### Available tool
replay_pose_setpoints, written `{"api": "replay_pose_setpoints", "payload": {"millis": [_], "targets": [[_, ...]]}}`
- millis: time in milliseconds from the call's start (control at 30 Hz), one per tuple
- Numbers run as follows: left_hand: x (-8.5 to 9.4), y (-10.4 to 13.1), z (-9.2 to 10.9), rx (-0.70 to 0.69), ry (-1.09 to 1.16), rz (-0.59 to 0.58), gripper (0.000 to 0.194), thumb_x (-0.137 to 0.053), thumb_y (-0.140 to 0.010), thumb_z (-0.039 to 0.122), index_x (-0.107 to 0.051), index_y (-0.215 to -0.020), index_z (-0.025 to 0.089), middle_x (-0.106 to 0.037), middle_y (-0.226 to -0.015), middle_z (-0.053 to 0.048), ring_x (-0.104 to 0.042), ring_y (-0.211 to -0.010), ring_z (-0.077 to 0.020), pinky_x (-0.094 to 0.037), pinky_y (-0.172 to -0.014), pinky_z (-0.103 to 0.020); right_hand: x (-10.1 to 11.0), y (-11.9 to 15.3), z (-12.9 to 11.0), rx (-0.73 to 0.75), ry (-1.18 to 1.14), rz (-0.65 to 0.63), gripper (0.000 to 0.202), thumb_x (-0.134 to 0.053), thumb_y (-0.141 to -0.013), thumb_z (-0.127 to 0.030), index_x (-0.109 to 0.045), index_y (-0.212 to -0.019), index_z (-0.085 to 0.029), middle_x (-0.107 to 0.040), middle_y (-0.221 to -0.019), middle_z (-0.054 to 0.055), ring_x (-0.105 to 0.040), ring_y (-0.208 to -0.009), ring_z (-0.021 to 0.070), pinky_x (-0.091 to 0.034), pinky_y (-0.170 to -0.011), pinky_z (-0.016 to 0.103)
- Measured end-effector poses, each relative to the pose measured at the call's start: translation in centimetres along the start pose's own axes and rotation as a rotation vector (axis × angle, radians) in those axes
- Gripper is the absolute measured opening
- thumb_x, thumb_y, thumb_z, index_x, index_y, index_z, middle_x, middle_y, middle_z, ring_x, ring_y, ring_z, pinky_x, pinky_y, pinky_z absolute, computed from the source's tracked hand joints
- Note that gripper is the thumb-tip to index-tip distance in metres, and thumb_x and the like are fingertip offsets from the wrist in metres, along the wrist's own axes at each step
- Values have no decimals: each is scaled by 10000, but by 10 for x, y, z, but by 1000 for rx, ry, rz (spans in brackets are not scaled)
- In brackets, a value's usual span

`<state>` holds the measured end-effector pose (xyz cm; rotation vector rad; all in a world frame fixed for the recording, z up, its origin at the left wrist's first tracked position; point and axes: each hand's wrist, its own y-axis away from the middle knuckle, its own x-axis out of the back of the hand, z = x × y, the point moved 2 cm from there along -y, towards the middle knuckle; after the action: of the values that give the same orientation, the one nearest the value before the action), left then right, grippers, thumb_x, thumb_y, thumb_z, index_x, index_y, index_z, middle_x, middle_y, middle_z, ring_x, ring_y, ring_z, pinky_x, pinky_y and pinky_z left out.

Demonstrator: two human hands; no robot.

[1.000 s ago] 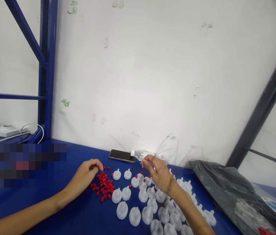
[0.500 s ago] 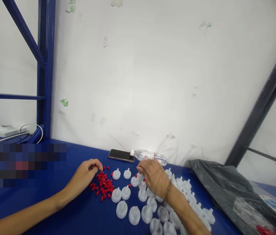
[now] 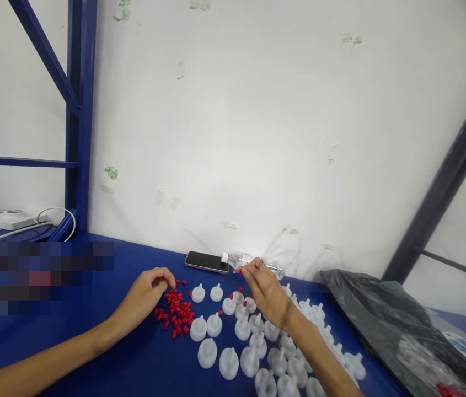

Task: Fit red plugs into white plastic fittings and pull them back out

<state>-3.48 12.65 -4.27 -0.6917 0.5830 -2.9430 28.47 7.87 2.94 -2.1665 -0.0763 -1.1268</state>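
My left hand (image 3: 149,293) hovers at the left edge of a loose pile of small red caps (image 3: 180,312), its fingers loosely curled, with a gap between thumb and index finger. Nothing shows between them. Raised above the white pieces, my right hand (image 3: 262,284) pinches a small red cap (image 3: 237,270) at its fingertips. White funnel-shaped plastic pieces (image 3: 228,364) with narrow stems stand on the blue table (image 3: 129,353), several in loose rows and more crowded under my right forearm. A few near my right hand have red tips, such as the white piece (image 3: 229,305).
At the wall lie a phone (image 3: 207,262) and a clear plastic bottle (image 3: 274,268) on its side. A dark grey plastic bag (image 3: 365,309) spreads on the right. Blue metal posts (image 3: 86,121) and a white cabled box (image 3: 11,220) are at the left.
My right hand has lifted slightly and turned, and a red cap now shows at its fingertips. More white pieces are uncovered beneath it. My left hand keeps its place beside the pile.
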Motion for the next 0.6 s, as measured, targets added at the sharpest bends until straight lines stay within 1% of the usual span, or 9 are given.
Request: {"api": "replay_pose_setpoints", "payload": {"millis": [100, 167, 333, 400, 467, 600], "targets": [[0, 1, 0, -1, -5, -2, 207, -470, -696, 384, -642, -665, 271, -706, -729, -9, -666, -768, -284, -479, -758, -395, -3, -1, 2, 8, -7, -28, 399, -397, -1138, -318, -789, -1105, -253, -661, -1035, 70, -708, -1001, 227, -616, -968, 419], [1, 1, 1, -3, -8, -4, 208, -473, -707, 380, -647, -672, 270, -711, -737, -10, -672, -775, -287, -487, -762, -398, -8, 0, 0, 14, -15, -48, 388, -421, -1132, -305, -802, -1076, -254, -658, -1019, 64, -712, -970, 218, -610, -969, 418], [0, 1, 0, 3, -13, -5, 200, -483, -707, 377, -649, -672, 271, -704, -720, -16, -673, -771, -296, -496, -755, -404, -18, 3, -13, 46, -75, -84, 354, -479, -1138, -347, -824, -1113, -270, -720, -1068, 75, -730, -985, 221, -613, -951, 404], [0, 1, 0, 0, -11, -5, 198, -483, -707, 373, -649, -675, 270, -706, -724, -15, -674, -773, -293, -498, -752, -401, -16, 1, -12, 48, -91, -52, 315, -526, -1120, -351, -830, -1098, -270, -753, -1055, 73, -739, -971, 224, -617, -938, 396], [0, 1, 0, -4, -8, -5, 201, -481, -709, 371, -650, -673, 268, -711, -735, -15, -673, -773, -289, -500, -754, -400, -12, -2, -7, 24, -88, 6, 264, -580, -1089, -341, -830, -1049, -266, -782, -1018, 67, -750, -965, 232, -612, -945, 401], [0, 1, 0, -6, -5, -4, 205, -477, -708, 368, -650, -671, 265, -700, -732, -12, -660, -754, -278, -496, -753, -397, -2, -6, 12, -75, -64, 122, 166, -688, -1012, -352, -820, -962, -265, -826, -1010, 64, -766, -1011, 278, -555, -1063, 500]]}}
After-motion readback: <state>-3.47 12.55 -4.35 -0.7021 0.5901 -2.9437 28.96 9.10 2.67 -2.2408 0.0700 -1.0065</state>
